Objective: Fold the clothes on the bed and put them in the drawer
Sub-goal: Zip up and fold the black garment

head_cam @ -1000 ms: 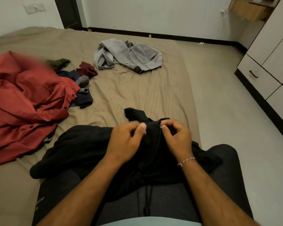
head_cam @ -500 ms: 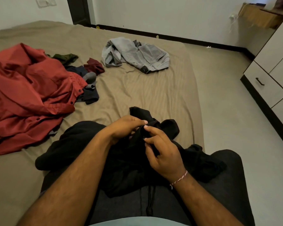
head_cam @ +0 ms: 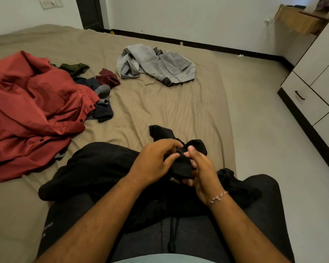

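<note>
A black garment lies crumpled across my lap at the near edge of the bed. My left hand grips a bunched part of it from the left, fingers curled over the cloth. My right hand holds the same bunch from the right, thumb up and fingers wrapped under it. A red shirt is spread at the left. Grey jeans lie crumpled farther back. The white drawer with a dark handle stands shut at the right.
Small clothes lie beside the red shirt: an olive piece, a maroon piece and dark socks. Bare floor runs between the bed and the cabinet. A wooden shelf hangs on the far right wall.
Both hands have drawn closer together on the black cloth. The right hand turned from pinching an edge at the top to wrapping under the bunch. The view shifted slightly left.
</note>
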`<move>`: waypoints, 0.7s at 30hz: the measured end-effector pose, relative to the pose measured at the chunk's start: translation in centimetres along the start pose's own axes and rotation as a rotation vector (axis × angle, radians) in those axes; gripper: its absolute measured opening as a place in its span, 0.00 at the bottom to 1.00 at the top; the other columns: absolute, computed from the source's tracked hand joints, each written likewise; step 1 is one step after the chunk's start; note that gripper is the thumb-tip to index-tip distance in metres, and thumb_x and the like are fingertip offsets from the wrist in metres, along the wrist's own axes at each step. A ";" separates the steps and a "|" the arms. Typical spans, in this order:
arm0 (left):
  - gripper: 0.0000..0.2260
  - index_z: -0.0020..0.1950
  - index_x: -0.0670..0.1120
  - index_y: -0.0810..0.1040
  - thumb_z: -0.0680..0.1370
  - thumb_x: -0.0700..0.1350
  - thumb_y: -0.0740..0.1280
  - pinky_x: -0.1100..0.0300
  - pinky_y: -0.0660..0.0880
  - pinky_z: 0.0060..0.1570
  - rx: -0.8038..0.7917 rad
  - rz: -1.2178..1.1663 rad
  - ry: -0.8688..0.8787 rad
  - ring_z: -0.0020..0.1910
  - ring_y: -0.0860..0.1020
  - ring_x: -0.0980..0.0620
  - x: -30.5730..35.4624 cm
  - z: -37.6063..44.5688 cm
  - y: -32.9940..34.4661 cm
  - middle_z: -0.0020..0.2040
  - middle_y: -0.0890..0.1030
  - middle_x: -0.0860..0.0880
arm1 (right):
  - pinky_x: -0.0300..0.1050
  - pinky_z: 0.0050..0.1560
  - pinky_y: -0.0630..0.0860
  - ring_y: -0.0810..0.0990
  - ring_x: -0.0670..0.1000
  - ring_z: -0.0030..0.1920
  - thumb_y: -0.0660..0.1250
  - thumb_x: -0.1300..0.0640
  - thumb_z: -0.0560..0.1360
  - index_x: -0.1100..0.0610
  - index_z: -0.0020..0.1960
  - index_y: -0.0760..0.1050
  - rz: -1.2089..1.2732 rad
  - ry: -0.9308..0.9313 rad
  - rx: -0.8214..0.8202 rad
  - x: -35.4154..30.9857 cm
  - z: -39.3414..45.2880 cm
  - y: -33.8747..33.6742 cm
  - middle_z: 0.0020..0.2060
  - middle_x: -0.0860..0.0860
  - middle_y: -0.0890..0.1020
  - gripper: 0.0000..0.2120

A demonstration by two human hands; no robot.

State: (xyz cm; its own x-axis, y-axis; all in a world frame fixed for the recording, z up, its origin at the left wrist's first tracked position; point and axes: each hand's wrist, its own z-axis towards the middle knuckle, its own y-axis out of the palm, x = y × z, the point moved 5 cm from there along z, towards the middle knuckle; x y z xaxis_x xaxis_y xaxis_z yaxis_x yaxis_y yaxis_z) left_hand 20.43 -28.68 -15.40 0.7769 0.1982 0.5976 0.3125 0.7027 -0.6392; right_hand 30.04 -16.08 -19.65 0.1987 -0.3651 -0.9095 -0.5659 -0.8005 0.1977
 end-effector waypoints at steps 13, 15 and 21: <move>0.21 0.52 0.48 0.79 0.75 0.23 0.60 0.60 0.74 0.34 0.762 -0.837 -0.777 0.31 0.74 0.54 -3.3 -5.5 -1.2 0.42 0.80 0.51 | 0.58 0.62 0.79 0.82 0.59 0.53 0.57 0.68 0.68 0.56 0.51 0.77 0.728 -0.010 0.063 -0.3 1.9 -3.4 0.50 0.59 0.82 0.16; 0.20 0.53 0.48 0.78 0.75 0.24 0.60 0.61 0.73 0.31 0.749 -0.786 -0.797 0.29 0.73 0.54 -3.1 -5.8 -1.5 0.42 0.80 0.50 | 0.60 0.64 0.78 0.81 0.61 0.55 0.58 0.64 0.69 0.59 0.52 0.79 0.634 0.051 0.102 0.4 1.7 -3.3 0.51 0.60 0.82 0.16; 0.17 0.59 0.53 0.79 0.73 0.39 0.67 0.63 0.74 0.50 0.367 -0.263 -0.248 0.48 0.77 0.55 0.0 -0.5 -3.1 0.53 0.77 0.54 | 0.54 0.58 0.82 0.86 0.53 0.53 0.73 0.52 0.76 0.56 0.50 0.86 -0.051 -0.134 0.107 -0.8 1.2 -2.8 0.48 0.53 0.88 0.08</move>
State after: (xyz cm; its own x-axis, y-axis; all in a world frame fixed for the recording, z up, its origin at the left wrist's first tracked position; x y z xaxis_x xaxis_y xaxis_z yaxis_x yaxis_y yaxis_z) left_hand 19.71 -31.22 -13.63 0.5311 0.1074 0.8405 0.2331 0.9351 -0.2668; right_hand 30.50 -13.02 -19.95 0.1253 -0.2532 -0.9593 -0.6409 -0.7588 0.1165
